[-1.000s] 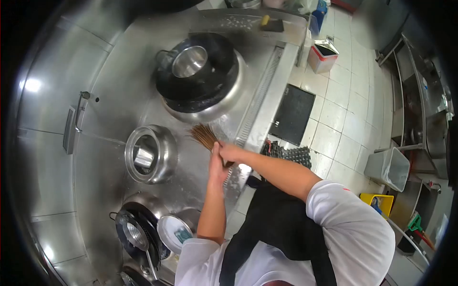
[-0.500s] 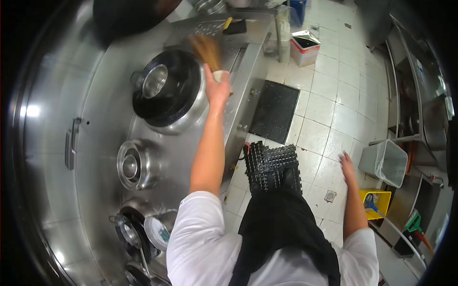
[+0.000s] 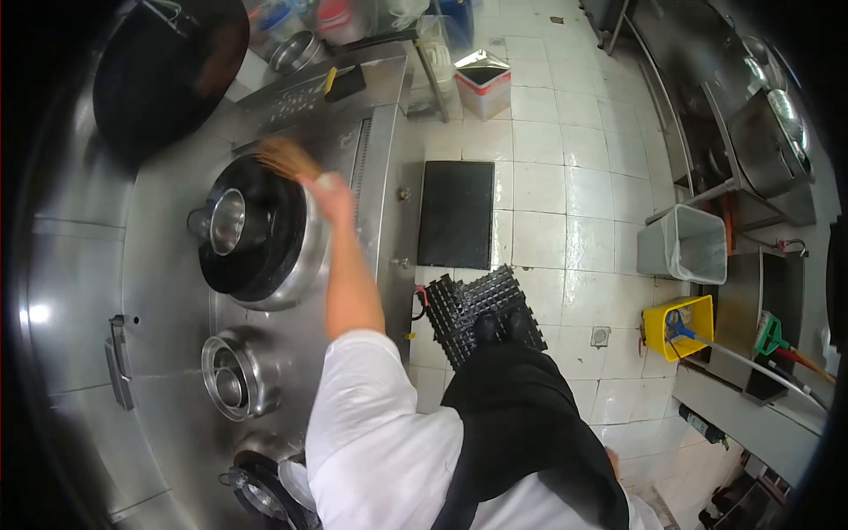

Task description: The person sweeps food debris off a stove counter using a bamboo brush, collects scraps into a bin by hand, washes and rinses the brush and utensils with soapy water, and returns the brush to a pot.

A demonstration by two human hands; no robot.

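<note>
My left hand (image 3: 331,194) is closed round the handle end of a bamboo wok brush (image 3: 290,161), both blurred by motion. The bristles reach over the far right edge of a black wok (image 3: 256,269) seated on a steel burner ring (image 3: 311,252). Whether they touch the wok cannot be made out. Inside that wok sits a steel pot (image 3: 228,221). My right hand is out of sight; only a sliver of skin shows beside the black apron (image 3: 521,411).
A second burner (image 3: 212,375) holds steel bowls. A large dark wok (image 3: 168,79) stands upper left. On the tiled floor are black mats (image 3: 455,216), a tin (image 3: 484,93), a grey bin (image 3: 654,252) and a yellow bucket (image 3: 655,331). Shelving (image 3: 689,97) lines the right.
The brush in my left hand has moved from the counter beyond the wok to over the wok's edge. My right hand, open at the right before, has left the view. The camera has turned.
</note>
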